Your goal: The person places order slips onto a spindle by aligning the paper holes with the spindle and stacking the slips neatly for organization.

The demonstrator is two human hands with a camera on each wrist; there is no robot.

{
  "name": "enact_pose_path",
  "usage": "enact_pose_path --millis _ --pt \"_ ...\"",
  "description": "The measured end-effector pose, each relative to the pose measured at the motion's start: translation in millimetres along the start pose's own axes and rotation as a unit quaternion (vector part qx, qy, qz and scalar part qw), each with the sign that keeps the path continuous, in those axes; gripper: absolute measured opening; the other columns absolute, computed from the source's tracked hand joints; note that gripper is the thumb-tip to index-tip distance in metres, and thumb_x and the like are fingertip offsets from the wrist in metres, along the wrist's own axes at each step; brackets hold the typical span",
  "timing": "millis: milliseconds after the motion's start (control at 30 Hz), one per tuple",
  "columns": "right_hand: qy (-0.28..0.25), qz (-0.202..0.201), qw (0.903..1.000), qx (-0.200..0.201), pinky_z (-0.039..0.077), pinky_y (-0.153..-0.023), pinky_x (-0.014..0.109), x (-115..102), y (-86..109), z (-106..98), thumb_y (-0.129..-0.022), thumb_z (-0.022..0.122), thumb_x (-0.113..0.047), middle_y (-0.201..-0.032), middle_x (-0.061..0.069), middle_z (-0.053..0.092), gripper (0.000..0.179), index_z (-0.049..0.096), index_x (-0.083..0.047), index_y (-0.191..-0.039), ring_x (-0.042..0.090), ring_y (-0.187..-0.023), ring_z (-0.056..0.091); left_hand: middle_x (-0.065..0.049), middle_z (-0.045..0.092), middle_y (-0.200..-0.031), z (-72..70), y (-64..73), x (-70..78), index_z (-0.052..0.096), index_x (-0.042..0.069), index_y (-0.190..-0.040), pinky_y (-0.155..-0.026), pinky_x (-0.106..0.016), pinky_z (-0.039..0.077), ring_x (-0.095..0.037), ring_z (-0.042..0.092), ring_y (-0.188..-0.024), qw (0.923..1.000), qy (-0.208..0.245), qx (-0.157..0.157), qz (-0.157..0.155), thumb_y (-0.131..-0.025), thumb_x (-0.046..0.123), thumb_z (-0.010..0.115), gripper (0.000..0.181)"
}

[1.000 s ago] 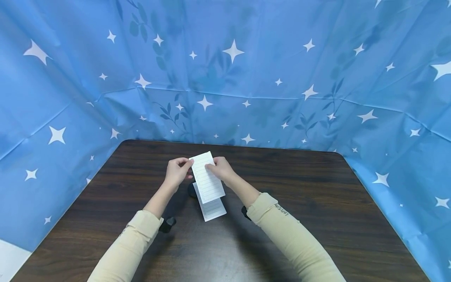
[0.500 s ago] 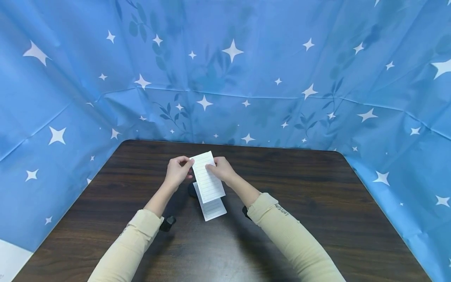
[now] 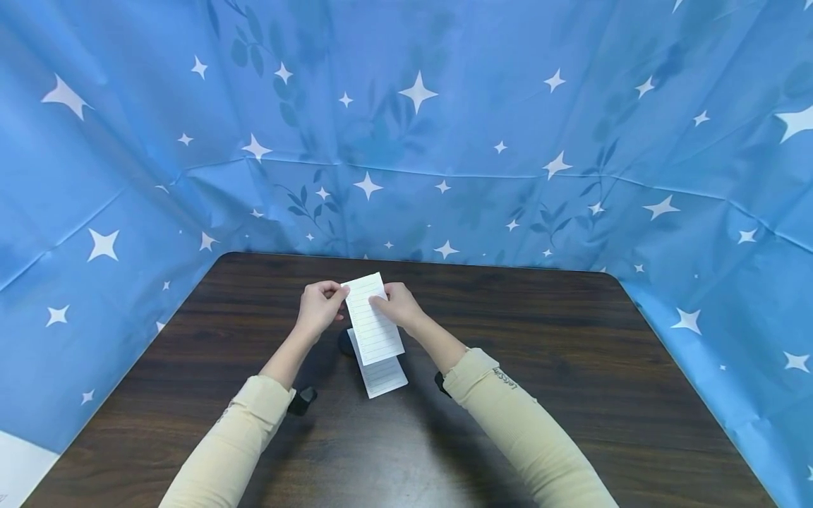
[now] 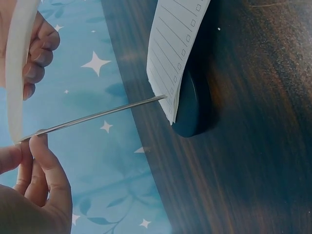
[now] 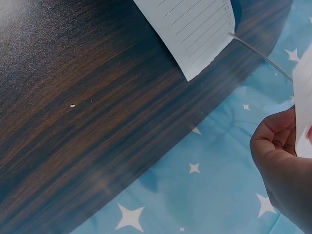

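A lined white paper sheet (image 3: pixel 376 328) is held up between both hands. My left hand (image 3: pixel 317 307) pinches its upper left corner, and in the left wrist view those fingers are at the tip of a thin metal spike (image 4: pixel 97 115). My right hand (image 3: pixel 399 305) grips the sheet's right edge, thumb on the front and fingers behind. The spike rises from a round black base (image 4: pixel 194 109). More lined paper with checkboxes (image 4: pixel 170 46) lies low on the spike against that base. Whether the spike's tip passes through the held sheet cannot be told.
The dark wood-grain table (image 3: pixel 540 395) extends on all sides of the spike. A blue curtain with white stars (image 3: pixel 476 127) hangs behind its far edge. Black wrist cameras (image 3: pixel 302 401) sit beneath the forearms. A tiny white speck (image 5: pixel 72 106) lies on the tabletop.
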State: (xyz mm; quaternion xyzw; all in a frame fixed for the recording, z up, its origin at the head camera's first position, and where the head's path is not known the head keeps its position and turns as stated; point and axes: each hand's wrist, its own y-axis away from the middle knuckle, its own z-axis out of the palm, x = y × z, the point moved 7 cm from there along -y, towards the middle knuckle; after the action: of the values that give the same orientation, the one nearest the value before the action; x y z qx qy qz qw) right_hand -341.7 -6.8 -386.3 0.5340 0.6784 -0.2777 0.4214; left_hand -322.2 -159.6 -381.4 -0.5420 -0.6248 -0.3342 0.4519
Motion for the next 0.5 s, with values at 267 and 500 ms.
enact_pose_path --millis 267,500 --pt "-0.005 0.012 0.9999 0.001 0.039 -0.055 0.018 4.8 0.3 1.9 -0.093 0.056 -0.013 -0.087 0.016 0.061 0.024 0.062 0.007 -0.105 0.015 -0.069 0.051 -0.013 0.065 -0.081 1.7 0.6 -6.3 0.066 -0.006 -0.095 -0.052 -0.021 0.054 -0.009 0.056 -0.059 0.9999 -0.008 -0.013 0.002 -0.093 0.015 0.056 0.023" --pt "-0.001 0.025 0.9997 -0.005 0.039 -0.056 0.019 12.0 -0.2 9.3 -0.093 0.056 -0.014 -0.088 0.015 0.061 0.024 0.062 0.007 -0.104 0.016 -0.07 0.052 -0.008 0.061 -0.081 2.6 0.9 -20.0 0.066 -0.006 -0.097 -0.053 -0.021 0.055 -0.007 0.055 -0.063 0.9994 -0.011 -0.033 -0.004 -0.094 0.016 0.055 0.024"
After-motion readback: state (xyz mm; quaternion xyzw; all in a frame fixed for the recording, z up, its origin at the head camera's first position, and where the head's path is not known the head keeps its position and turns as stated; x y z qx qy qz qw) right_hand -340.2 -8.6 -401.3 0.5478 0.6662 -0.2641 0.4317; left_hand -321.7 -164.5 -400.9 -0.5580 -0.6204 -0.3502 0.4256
